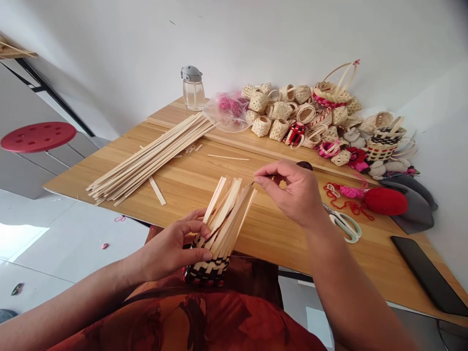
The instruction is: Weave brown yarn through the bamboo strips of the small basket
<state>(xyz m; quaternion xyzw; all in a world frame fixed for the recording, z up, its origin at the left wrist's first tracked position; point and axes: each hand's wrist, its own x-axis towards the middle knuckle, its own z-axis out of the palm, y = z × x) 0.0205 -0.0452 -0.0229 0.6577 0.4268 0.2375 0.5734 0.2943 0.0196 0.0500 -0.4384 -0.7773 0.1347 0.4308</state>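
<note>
On my lap, at the table's front edge, a small part-woven basket [212, 265] leans a little to the right. Its lower walls are black and natural weave with some red at the base, and long pale strips [230, 209] stand up from it. My left hand [186, 243] grips the basket's left side, thumb in front. A dark cord [228, 217] runs slantwise across the strips up to my right hand [288, 187], which pinches it between thumb and forefinger to the right of the strip tips. Behind that hand lies a dark round coil [304, 165], partly hidden.
A bundle of wooden strips [157, 156] lies left on the table [183, 190]. At the back are a water bottle [193, 90], a plastic bag [230, 109] and several small baskets [281, 109]. Scissors [345, 224], red yarn [385, 201] and a phone [427, 275] lie right.
</note>
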